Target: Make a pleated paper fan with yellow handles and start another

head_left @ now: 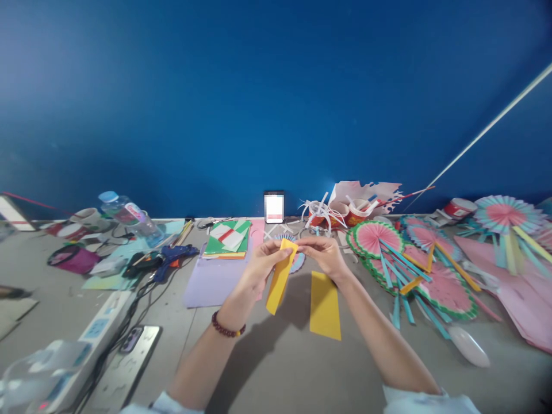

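A narrow folded strip of yellow paper [280,282] is held up over the table, slanting down to the left. My left hand [264,263] grips its upper part, thumb on the front and fingers behind. At its top right corner, the fingertips of my right hand [323,256] pinch the edge. Below my right hand a flat yellow paper sheet [325,307] lies on the grey table [276,368]. Behind the hands, partly hidden, is a pleated blue and pink paper rosette [297,263].
To the right lie several watermelon-patterned paper fans [444,287] and a white glue bottle or similar object [469,346]. On the left are a blue glue gun [175,259], a power strip [92,339], a phone [129,362] and a plastic bottle [131,215]. Purple paper [211,284] sits beside my left hand.
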A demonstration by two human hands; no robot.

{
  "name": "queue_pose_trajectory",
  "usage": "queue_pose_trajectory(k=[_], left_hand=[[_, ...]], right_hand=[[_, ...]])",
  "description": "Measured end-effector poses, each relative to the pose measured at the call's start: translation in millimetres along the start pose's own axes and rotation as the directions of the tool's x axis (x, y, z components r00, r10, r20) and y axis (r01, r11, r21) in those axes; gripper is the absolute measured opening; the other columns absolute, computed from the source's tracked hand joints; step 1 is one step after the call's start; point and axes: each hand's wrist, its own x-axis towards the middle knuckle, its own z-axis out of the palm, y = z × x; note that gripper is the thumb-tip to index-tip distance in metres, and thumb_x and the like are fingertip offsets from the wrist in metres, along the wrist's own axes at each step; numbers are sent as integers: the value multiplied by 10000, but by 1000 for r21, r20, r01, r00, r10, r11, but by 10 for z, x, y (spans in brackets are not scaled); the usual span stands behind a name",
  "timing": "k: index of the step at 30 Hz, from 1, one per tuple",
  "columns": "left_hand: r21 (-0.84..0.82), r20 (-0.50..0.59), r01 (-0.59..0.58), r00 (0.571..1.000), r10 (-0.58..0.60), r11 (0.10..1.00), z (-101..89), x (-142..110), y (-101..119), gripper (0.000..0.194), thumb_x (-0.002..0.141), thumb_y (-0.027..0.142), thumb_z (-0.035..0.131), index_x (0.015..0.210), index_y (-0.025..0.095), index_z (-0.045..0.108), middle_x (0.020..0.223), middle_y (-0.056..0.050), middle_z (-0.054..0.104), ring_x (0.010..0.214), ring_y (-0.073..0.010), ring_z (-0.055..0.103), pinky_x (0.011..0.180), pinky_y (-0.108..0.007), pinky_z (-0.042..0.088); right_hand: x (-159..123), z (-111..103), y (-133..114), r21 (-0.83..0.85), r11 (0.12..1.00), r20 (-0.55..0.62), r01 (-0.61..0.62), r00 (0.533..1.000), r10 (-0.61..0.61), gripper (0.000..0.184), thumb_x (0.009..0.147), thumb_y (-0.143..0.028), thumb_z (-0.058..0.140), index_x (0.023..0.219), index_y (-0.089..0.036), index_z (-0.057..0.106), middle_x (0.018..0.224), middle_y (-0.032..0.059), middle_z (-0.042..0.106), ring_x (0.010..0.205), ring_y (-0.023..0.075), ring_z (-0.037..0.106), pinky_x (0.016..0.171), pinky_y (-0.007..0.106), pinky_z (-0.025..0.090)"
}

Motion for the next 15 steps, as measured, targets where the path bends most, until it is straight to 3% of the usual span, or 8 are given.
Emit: queue_pose_trajectory(k=[15], left_hand=[[-4,4,27,1000,-27,1000,-10,11,-22,283,503,290,885,680,160,706,633,-13,700,581,-129,642,551,-200,478]], right_hand=[[2,-3,-23,-11,1000,3,16,1000,-16,203,624,-389,810,771,-252,783,786,36,756,763,210,689,716,336,566]])
